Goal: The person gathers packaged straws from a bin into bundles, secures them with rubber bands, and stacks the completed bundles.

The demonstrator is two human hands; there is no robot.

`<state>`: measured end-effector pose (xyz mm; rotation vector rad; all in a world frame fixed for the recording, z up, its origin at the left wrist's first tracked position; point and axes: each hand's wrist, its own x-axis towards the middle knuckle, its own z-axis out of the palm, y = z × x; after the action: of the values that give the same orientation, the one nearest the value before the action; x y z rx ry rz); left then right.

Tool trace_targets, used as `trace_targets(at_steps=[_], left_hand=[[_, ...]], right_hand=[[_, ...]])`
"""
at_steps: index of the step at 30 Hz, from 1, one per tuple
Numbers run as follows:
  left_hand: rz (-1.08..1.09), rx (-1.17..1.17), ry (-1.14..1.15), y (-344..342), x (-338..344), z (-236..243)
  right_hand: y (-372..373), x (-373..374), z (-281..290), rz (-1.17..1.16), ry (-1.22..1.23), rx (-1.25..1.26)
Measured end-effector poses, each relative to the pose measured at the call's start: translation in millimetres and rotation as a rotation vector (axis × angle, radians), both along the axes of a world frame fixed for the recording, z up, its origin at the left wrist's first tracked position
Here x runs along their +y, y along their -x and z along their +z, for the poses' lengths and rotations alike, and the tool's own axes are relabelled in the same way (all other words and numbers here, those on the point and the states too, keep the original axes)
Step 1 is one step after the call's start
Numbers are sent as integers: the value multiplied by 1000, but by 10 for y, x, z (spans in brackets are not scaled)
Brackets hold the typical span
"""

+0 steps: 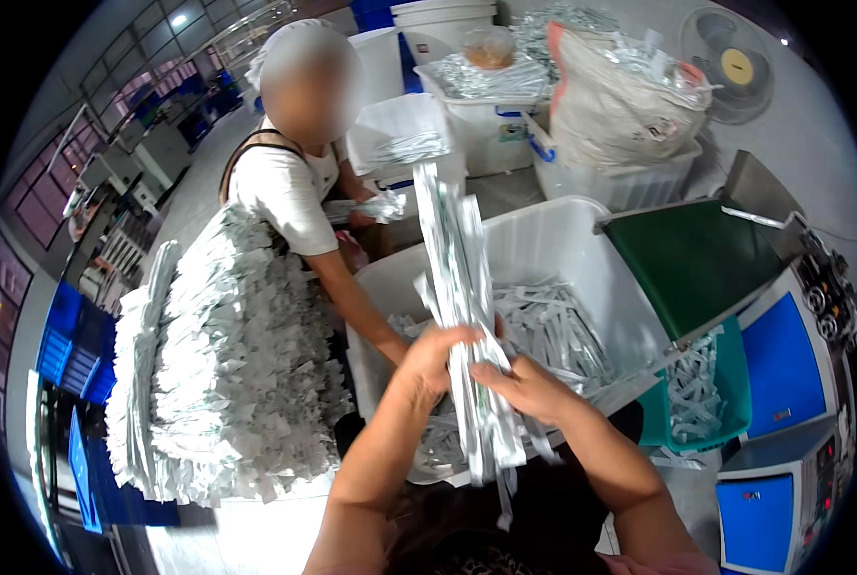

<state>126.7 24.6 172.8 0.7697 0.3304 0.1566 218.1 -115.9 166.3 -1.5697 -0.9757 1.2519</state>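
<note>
In your head view, your left hand is closed around a bundle of silvery-white strips, its thumb lying across the front. Your right hand grips the same bundle just beside and slightly below it, thumb also in front; the fingers of both are mostly hidden. You have the bundle nearly upright in front of you, over the near part of a big white tub, with uneven ends sticking out above and below your grip. Loose strips lie jumbled in the tub.

Across from you, to the left, a co-worker in a white short-sleeved top reaches one arm down into the tub; that hand is hidden behind your left one. Their other hand is near a smaller bunch of strips. A tall stack of strip bundles stands to your left. On your right, a green conveyor belt slopes beside the tub, and a teal bin holding more strips sits below it.
</note>
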Motion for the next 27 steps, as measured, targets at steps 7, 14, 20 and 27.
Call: trace_targets(at_steps=[7,14,20,27], left_hand=[[-89,-81,260,771,-326,-1210],[-157,-249,560,614,-413,-1346],[-47,-340,565,626,-361,-1247],[-191,-427,643,513,-448,-1302]], right_hand=[[757,-320,-742,-186,343,756],[774,-340,-1208,-246,179,578],[996,-482,-961,-99,403,1012],[-383,641,-771,-301,-162,133]])
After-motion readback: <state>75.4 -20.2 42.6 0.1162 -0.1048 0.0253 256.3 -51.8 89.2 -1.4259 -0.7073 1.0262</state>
